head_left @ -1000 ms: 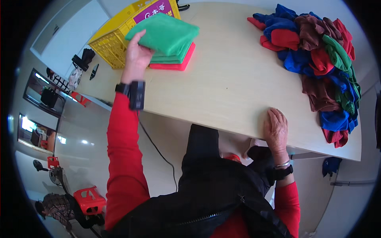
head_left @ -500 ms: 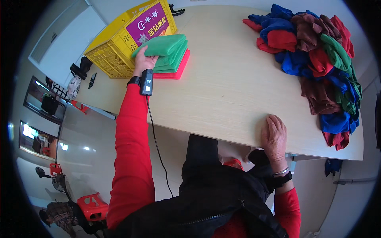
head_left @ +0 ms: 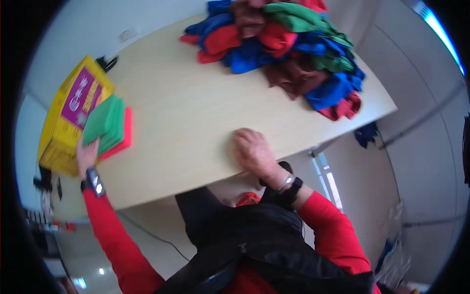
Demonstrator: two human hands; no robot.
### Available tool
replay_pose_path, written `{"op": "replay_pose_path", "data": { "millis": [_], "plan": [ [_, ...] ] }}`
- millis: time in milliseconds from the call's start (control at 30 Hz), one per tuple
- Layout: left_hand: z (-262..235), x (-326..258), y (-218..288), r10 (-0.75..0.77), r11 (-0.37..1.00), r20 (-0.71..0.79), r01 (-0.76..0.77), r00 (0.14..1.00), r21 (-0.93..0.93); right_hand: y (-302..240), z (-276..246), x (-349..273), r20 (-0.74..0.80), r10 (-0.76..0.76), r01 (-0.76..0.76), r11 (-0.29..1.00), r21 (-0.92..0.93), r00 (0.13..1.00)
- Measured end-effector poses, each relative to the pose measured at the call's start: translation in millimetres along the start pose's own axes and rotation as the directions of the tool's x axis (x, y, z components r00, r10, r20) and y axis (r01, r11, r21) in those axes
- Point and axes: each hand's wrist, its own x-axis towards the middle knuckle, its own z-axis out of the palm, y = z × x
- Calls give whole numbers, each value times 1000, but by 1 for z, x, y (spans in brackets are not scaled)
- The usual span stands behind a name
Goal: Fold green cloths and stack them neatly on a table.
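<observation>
On the left of the table stands a stack of folded green cloths (head_left: 104,120), with a folded red cloth (head_left: 128,128) beneath them. My left hand (head_left: 88,154) is at the stack's near left corner, its thumb and fingers closed on the edge of the upper green cloth; part of the fingers is hidden. My right hand (head_left: 253,151) rests on the table near its front edge, holding nothing, with its fingers loosely bent and slightly blurred. Beyond it lies a loose heap of crumpled blue, red, brown and green cloths (head_left: 293,78).
A yellow plastic crate (head_left: 58,147) with a purple label stands directly left of the stack. Behind it lies a small black object (head_left: 108,62). The pale wooden table (head_left: 181,108) curves around me. A blue cloth (head_left: 366,134) hangs below the right edge.
My view has turned to the right, so the crate, stack and heap all appear farther left. My left hand stays at the green cloths; my right hand stays on the table.
</observation>
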Motion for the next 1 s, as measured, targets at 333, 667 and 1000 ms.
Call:
{"op": "replay_pose_path", "data": {
  "millis": [333, 667, 1000],
  "plan": [
    [-18, -91, -77, 213, 867, 23, -200, 977, 457, 184, -139, 76, -219, 375, -279, 886, 370, 901],
    [41, -214, -326, 348, 82, 319, -368, 881, 926, 265, -235, 193, -347, 593, -529, 805, 268, 727],
    [67, -213, -353, 316, -554, 737, -514, 598, 655, 232, -170, 266, -518, 204, -487, 718, -497, 831]
  ]
}}
